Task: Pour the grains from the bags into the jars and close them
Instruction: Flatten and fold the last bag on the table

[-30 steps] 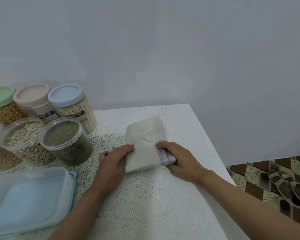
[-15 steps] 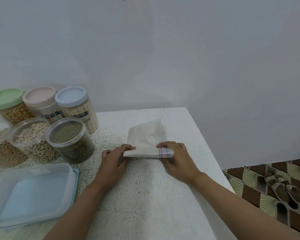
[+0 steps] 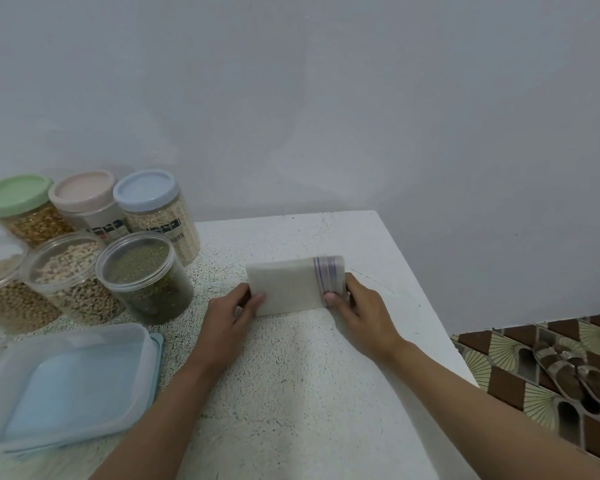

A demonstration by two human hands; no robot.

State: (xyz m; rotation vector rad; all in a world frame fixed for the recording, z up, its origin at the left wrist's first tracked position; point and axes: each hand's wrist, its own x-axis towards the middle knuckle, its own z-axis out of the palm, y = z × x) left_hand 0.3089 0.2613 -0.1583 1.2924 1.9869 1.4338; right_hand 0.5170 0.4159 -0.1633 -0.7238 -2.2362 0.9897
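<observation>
A white speckled table [image 3: 291,393] stood against a plain pale grey wall [image 3: 326,98]. To its right lay a brown floor of fan-patterned tiles [image 3: 499,355] with one pair of tan sandals [image 3: 568,368] on it. Six round clear plastic jars of grains stood grouped at the table's far left. Three were at the back: a green-lidded jar [image 3: 32,223], a pink-lidded jar [image 3: 97,220] and a blue-lidded jar [image 3: 167,223]. In front were three clear-topped ones: a jar of dark green grains [image 3: 149,282], a jar of pale beans [image 3: 73,282] and a jar of brown grains [image 3: 7,299] cut off by the frame edge. One flat blue plastic container with a translucent lid [image 3: 66,386] sat nearest on the left. One folded whitish plastic zip bag [image 3: 288,285] lay mid-table. The left hand [image 3: 232,313] gripped its left edge, fingers curled and thumb on top. The right hand [image 3: 361,306] pinched its striped right end, thumb pressed to the front.
</observation>
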